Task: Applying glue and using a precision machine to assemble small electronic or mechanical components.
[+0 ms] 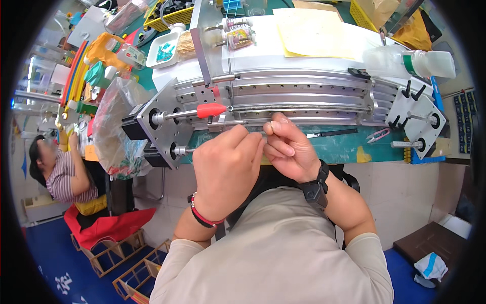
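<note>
Both hands at the metal winding jig (283, 96). Left hand (225, 169) curled, grip hidden. Right hand (288, 147) pinches something thin near the red cone (211, 110). Rod (304, 108) looks part-wound; more remains.

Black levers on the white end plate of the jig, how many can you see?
4 black levers: two side by side near the plate's top, two more paired lower down. Others may be hidden behind the plate.
</note>
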Action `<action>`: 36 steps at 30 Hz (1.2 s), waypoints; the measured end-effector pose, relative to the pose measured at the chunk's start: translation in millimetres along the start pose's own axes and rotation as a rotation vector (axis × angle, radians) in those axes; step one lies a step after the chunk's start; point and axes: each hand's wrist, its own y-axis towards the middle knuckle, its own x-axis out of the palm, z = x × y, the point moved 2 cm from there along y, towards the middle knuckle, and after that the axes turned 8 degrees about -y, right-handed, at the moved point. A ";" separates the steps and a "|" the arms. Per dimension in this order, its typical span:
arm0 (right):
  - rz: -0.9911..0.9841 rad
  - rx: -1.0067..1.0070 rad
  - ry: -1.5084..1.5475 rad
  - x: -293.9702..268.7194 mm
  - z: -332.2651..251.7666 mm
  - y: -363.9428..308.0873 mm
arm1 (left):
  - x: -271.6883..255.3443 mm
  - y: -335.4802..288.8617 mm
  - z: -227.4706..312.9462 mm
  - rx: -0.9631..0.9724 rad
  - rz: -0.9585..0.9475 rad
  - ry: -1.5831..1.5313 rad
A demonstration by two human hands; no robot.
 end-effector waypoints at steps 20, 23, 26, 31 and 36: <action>0.157 0.037 -0.557 -9.8 -17.3 -52.0 | -0.8 -43.2 -17.9 0.039 0.308 -0.032; 0.178 -0.009 -0.537 -16.3 -22.0 -75.2 | 9.1 -50.6 -10.8 0.176 0.063 0.153; 0.208 -0.061 -0.602 -32.7 -30.2 -105.7 | 11.6 -62.6 1.7 0.289 -0.067 0.029; 0.350 -0.153 -0.780 -62.4 -45.6 -152.5 | -34.4 -73.1 40.6 0.532 0.147 -0.628; 0.423 -0.191 -0.827 -67.7 -52.6 -176.7 | -49.3 -70.4 112.0 0.833 1.148 -1.210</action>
